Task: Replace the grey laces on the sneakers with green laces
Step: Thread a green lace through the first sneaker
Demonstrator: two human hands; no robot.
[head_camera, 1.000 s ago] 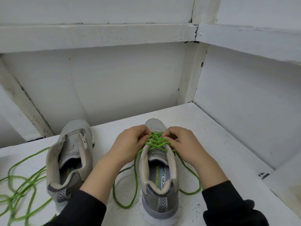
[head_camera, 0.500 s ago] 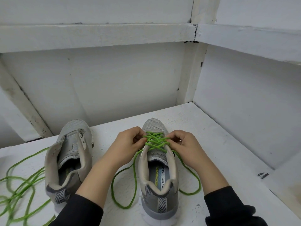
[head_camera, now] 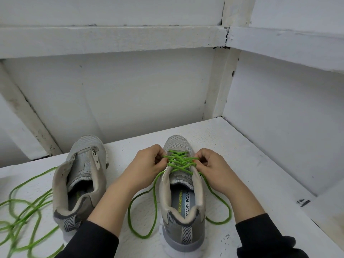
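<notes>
Head view, starting at our far left: we see a loose green lace (head_camera: 22, 211) lying in tangled loops on the white surface (head_camera: 251, 164). Just beside it stands the unlaced sneaker (head_camera: 81, 183), grey, toe pointing away from us, its tongue laid open. Next comes our left hand (head_camera: 147, 164), fingers curled, pinching the threaded green lace (head_camera: 179, 161) at the left eyelet row of the second sneaker (head_camera: 181, 202). That sneaker also stands upright with its heel toward us, near the middle of the surface. Its lace criss-crosses in several rows over the front part of the tongue, and both free ends trail down onto the surface in long loops, one on each side of the shoe. On the far side, our right hand (head_camera: 214, 168) mirrors the left, its fingers curled and pinching the same lace at the right eyelet row. Black sleeves (head_camera: 260, 237) cover both our wrists at the bottom edge.
</notes>
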